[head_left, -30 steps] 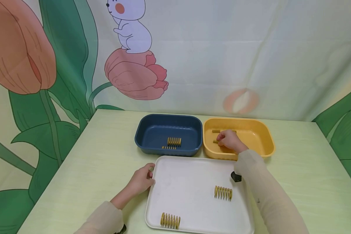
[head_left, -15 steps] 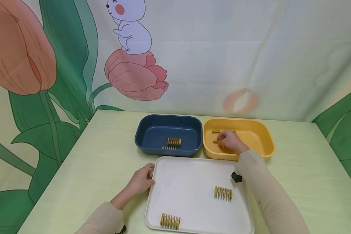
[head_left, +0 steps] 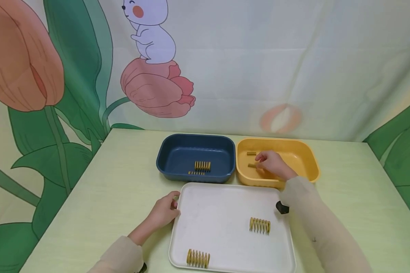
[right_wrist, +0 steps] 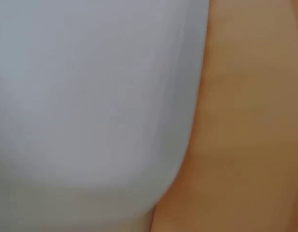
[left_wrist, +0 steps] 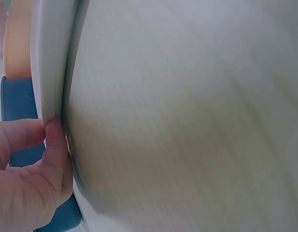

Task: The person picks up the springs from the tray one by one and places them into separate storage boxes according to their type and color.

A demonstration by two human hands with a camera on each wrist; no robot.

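My left hand (head_left: 163, 210) pinches the left rim of the white tray (head_left: 222, 201) between thumb and fingers. The left wrist view also shows that hand (left_wrist: 30, 166) on the edge of the tray (left_wrist: 52, 58). Inside the yellow bin (head_left: 312, 168), my right hand (head_left: 272, 163) is held low, fingertips just right of a small brass rod (head_left: 251, 165). I see nothing between its fingers. Another brass rod (head_left: 251, 153) lies farther back in that bin. Two brass coil springs lie on the tray, one front left (head_left: 198, 258) and one on the right (head_left: 259, 225).
A blue bin (head_left: 177, 174) stands left of the yellow one, behind the tray. It holds a coil spring (head_left: 202, 166) and a second one (head_left: 196, 173) partly hidden by the front wall. A printed curtain (head_left: 225, 76) hangs behind the pale green table (head_left: 123, 170).
My right hand has shifted slightly right, away from the front rod, which stays in place and shows more. A rod seen beside the hand is now hidden. The left hand keeps its place.
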